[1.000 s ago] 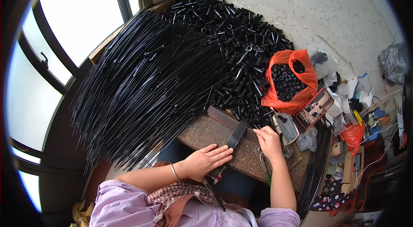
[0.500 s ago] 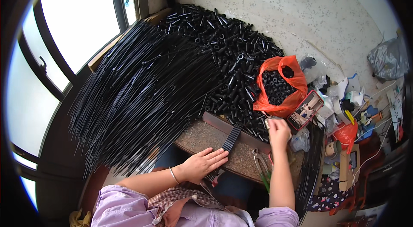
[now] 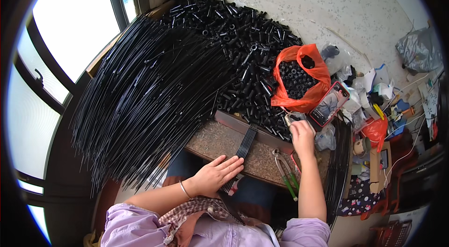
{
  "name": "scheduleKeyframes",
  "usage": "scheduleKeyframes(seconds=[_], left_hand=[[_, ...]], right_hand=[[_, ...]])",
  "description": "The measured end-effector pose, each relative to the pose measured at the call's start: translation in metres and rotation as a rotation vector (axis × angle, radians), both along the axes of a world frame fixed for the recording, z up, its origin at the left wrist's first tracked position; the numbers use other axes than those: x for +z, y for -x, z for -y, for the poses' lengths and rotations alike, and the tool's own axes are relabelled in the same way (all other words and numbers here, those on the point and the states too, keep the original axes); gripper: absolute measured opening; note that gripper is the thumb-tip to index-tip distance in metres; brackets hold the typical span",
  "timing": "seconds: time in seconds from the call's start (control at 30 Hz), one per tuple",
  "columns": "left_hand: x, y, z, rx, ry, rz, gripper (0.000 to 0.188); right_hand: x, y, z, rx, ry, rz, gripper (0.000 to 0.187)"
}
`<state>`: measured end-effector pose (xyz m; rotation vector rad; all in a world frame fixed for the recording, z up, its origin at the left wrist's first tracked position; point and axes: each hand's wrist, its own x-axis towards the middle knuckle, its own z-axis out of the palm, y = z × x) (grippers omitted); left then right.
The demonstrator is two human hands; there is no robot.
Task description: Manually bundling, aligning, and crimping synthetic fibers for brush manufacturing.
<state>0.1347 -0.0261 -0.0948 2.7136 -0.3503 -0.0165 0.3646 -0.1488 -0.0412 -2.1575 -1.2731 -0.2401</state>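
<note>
Black rods [image 3: 247, 141] lie side by side across the brown board [image 3: 210, 140], probably light, springy and slick (best pressed flat mid-length). The left hand [image 3: 220, 174] rests on them, fingers straight; the right hand [image 3: 303, 135] curls closed, contents unclear.

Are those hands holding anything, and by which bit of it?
The left hand lies flat on top of the black rods, over the part nearer the person. Whether the right hand holds anything can't be told.
</note>
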Motion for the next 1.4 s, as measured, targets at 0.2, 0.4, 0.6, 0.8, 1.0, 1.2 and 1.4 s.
scheduleKeyframes(seconds=[0.2, 0.4, 0.6, 0.8, 1.0, 1.2, 1.4], left_hand=[[0.001, -0.016, -0.003, -0.014, -0.049, -0.021, 0.091], [-0.005, -0.024, -0.009, 0.015, 0.019, -0.014, 0.089], [-0.004, -0.026, -0.011, -0.010, 0.014, -0.027, 0.088], [-0.003, -0.024, -0.011, -0.016, -0.007, -0.002, 0.087], [0.000, -0.018, -0.009, -0.019, -0.063, -0.015, 0.088], [-0.003, -0.017, -0.006, -0.028, 0.075, -0.041, 0.087], [-0.003, -0.010, -0.009, -0.022, 0.034, -0.017, 0.088]], right_hand=[[-0.029, 0.019, -0.022, 0.145, 0.156, -0.003, 0.011], [-0.034, 0.006, -0.030, 0.119, 0.170, -0.037, 0.010], [-0.033, 0.006, -0.031, 0.122, 0.123, -0.055, 0.009], [-0.027, 0.009, -0.034, 0.084, 0.214, -0.023, 0.008], [-0.029, 0.012, -0.030, 0.071, 0.168, -0.135, 0.008], [-0.028, 0.011, -0.034, 0.147, 0.248, -0.116, 0.008], [-0.025, 0.011, -0.036, 0.180, 0.210, 0.272, 0.012]])
